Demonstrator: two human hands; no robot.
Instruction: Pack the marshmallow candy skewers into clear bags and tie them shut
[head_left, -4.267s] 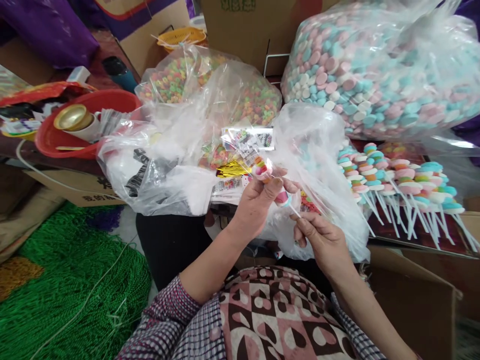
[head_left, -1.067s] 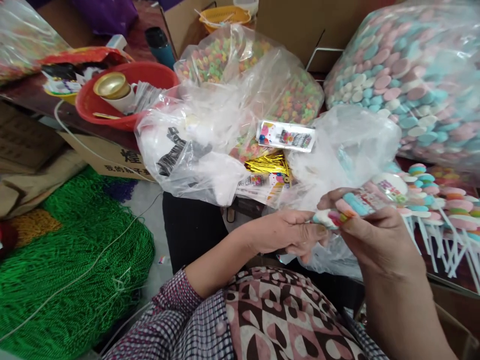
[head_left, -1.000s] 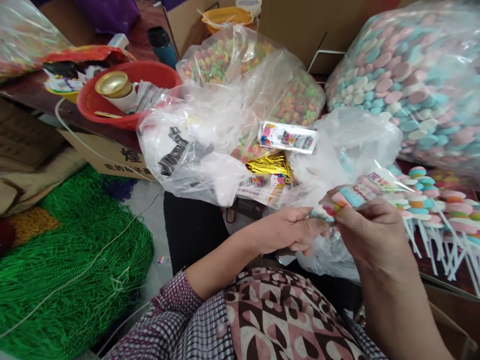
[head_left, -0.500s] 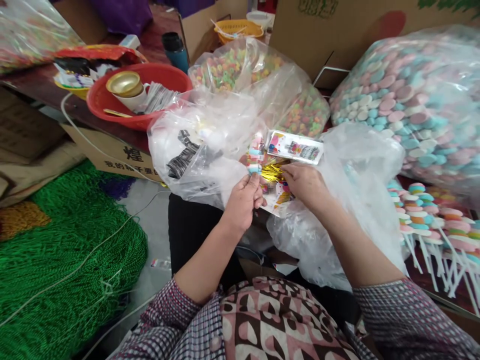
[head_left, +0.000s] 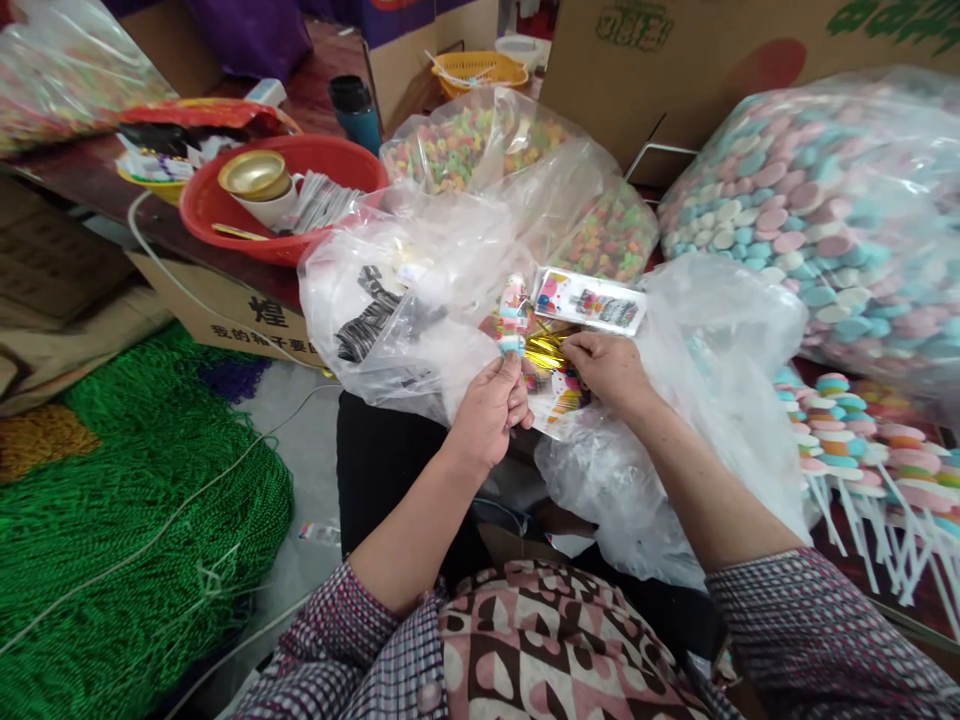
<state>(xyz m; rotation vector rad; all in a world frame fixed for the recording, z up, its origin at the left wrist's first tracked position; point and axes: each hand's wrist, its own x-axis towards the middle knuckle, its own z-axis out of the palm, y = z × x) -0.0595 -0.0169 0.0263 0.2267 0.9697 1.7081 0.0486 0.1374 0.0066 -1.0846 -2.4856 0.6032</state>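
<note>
holding one candy skewer (head_left: 513, 312) in left hand (head_left: 489, 405)

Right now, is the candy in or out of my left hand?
In. Your left hand grips the candy at its near end; the rest sticks out past the hand, beside the gold ties.

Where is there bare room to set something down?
Bare tabletop shows between the purple sack and blue tumbler; pale floor between the green cords and black trouser leg. It's crowded around the left hand, right hand, wrapped candy, gold ties and plastic bags.
</note>
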